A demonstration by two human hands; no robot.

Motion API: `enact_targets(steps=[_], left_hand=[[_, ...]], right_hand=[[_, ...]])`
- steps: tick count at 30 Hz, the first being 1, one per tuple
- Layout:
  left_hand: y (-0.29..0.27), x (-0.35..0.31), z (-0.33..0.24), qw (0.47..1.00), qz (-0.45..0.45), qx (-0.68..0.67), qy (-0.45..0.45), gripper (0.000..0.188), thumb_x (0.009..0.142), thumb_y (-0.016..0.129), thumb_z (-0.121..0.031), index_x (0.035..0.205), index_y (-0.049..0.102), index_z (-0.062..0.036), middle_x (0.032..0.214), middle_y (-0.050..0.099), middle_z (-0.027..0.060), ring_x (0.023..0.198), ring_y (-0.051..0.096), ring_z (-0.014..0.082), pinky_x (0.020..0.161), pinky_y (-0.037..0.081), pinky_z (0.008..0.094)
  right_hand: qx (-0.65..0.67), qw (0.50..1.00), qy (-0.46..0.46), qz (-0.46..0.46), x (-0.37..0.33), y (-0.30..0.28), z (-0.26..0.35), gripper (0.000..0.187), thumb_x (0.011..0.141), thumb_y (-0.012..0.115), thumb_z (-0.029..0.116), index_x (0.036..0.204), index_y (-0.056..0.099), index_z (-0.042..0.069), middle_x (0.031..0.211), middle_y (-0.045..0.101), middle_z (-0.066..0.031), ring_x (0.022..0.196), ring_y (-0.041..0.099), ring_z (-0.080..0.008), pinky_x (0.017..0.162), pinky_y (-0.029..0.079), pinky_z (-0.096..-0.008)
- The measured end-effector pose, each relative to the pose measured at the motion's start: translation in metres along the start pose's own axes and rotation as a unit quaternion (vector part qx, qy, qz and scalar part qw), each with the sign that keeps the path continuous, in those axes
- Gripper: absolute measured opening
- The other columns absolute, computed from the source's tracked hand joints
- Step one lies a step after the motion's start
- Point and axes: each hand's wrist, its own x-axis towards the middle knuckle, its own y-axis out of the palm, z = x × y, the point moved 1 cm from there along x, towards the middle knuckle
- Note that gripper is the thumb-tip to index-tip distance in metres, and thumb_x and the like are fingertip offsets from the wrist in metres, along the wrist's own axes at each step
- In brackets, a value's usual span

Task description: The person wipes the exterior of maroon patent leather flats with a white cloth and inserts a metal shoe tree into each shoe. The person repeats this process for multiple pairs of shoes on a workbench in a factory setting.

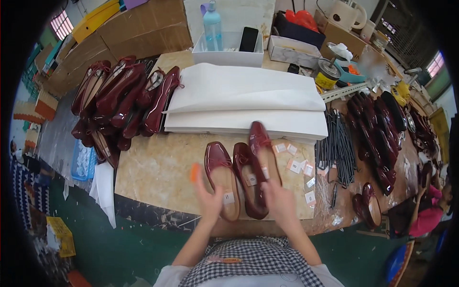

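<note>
Three burgundy patent flats with small bows lie in front of me on the worktop. My left hand (209, 201), an orange cover on one fingertip, is beside the left shoe (218, 158); its thumb and finger are apart, with the thumb close to the shoe's side. My right hand (281, 203) is closed on the heel end of the right shoe (260, 138), whose toe points away and reaches the white paper. Between these two lies the middle shoe (242, 155), its heel towards me. Small white labels show on the insoles.
A stack of white paper sheets (244, 91) lies behind the shoes. Piles of burgundy shoes stand left (126, 95) and right (370, 129). Small labels (296, 166) and dark thin rods (337, 148) lie at the right. A person in pink (427, 210) sits far right.
</note>
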Motion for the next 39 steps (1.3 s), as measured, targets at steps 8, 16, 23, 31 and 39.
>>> enact_targets(steps=[8,16,23,31,39], left_hand=[[0.063,0.221,-0.090,0.923,0.067,0.131,0.357,0.045,0.085,0.066,-0.026,0.129,0.058,-0.0193,0.145,0.038,0.0203,0.132,0.035,0.0397,0.108,0.028,0.0524],[0.133,0.207,-0.043,0.944,0.201,0.162,0.204,0.040,0.083,0.064,-0.025,0.121,0.062,-0.0121,0.106,0.058,0.0194,0.103,0.054,0.0375,0.084,0.047,0.0445],[0.049,-0.047,-0.120,0.829,0.374,-0.124,0.396,0.026,0.071,0.072,-0.025,0.088,0.065,-0.0066,0.115,0.062,0.0175,0.116,0.055,0.0314,0.099,0.042,0.0460],[0.015,0.025,-0.097,0.949,0.275,-0.149,0.025,0.055,0.078,0.071,-0.016,0.128,0.050,-0.0038,0.118,0.060,0.0165,0.105,0.061,0.0326,0.088,0.049,0.0401],[0.067,-0.006,-0.106,0.882,0.440,0.070,0.152,0.062,0.089,0.058,-0.041,0.129,0.051,0.0051,0.127,0.055,0.0247,0.123,0.049,0.0363,0.112,0.027,0.0415]], right_hand=[[-0.268,0.954,-0.040,0.131,-0.038,0.002,-0.037,0.038,0.088,0.062,0.023,0.123,0.058,0.007,0.065,0.062,-0.0115,0.058,0.063,-0.0316,0.055,0.049,-0.0443],[0.160,0.981,-0.004,-0.108,-0.048,-0.045,-0.032,0.057,0.083,0.067,0.009,0.137,0.047,0.006,0.121,0.059,-0.0160,0.108,0.059,-0.0320,0.088,0.051,-0.0365],[0.826,0.509,0.213,0.116,-0.027,-0.025,-0.048,0.063,0.091,0.058,0.020,0.147,0.031,0.008,0.137,0.047,-0.0193,0.122,0.052,-0.0307,0.095,0.050,-0.0402],[0.265,0.964,-0.017,-0.003,-0.017,-0.052,-0.026,0.075,0.077,0.071,0.008,0.142,0.036,0.000,0.150,0.034,-0.0186,0.141,0.030,-0.0285,0.111,0.030,-0.0396],[0.354,0.925,0.130,-0.053,0.018,-0.052,-0.073,0.041,0.080,0.066,0.005,0.121,0.062,0.006,0.106,0.069,-0.0070,0.092,0.066,-0.0146,0.078,0.052,-0.0281]])
